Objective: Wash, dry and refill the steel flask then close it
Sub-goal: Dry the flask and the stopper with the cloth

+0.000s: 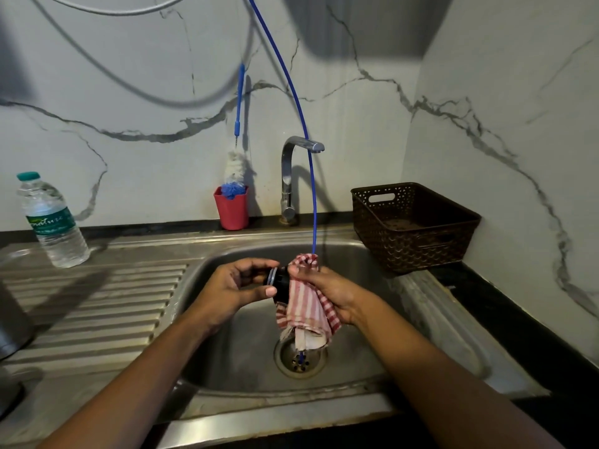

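The left hand [233, 286] closes its grip round a black round flask cap [279, 283] with a steel ring, thumb and fingertips pinching its rim. The right hand [327, 290] grips a red-and-white checked cloth [306, 306] against the cap's far end, above the steel sink [227, 367]. To dry it well, I judge, turn the cap inside the cloth and work into the threads. A steel vessel [11, 322], cut off at the worktop's left edge, may be the flask.
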Available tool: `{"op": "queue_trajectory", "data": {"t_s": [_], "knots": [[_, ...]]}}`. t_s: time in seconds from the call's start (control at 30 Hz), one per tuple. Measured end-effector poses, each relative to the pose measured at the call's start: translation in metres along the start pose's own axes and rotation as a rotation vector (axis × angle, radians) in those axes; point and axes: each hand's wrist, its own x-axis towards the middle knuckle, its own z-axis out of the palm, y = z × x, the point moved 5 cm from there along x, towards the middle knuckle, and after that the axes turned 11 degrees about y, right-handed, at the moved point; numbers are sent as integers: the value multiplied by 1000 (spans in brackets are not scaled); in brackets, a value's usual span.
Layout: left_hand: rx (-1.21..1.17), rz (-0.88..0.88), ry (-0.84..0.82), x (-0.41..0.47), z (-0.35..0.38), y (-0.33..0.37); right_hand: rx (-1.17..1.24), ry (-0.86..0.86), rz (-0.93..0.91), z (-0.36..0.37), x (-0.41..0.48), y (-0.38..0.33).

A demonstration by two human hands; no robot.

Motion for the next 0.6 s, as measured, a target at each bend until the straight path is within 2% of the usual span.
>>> {"op": "queue_trajectory", "data": {"t_s": [0.07, 0.1, 0.2, 0.27, 0.33, 0.4, 0.53, 0.6], "knots": [[-43, -22, 55, 2, -2, 1, -158, 101, -216, 2, -1, -10], [-77, -49, 78, 2, -2, 2, -313, 138, -334, 5, -4, -16], [-156, -197, 103, 2, -2, -4, -933, 256, -708, 16, -18, -31], [-175, -298, 119, 1, -3, -9, -1259, 308, -905, 25, -21, -31], [-183, -348, 127, 1, -5, -12, -1388, 332, -1016, 30, -20, -28], [-173, -336, 131, 1, -4, -13, -1270, 342, -932, 25, -16, -28], [-223, -191, 136, 1, -2, -7, -711, 289, -566, 6, -9, -26], [-238, -110, 168, 4, -6, -2, -419, 240, -441, 1, -5, -20]]}}
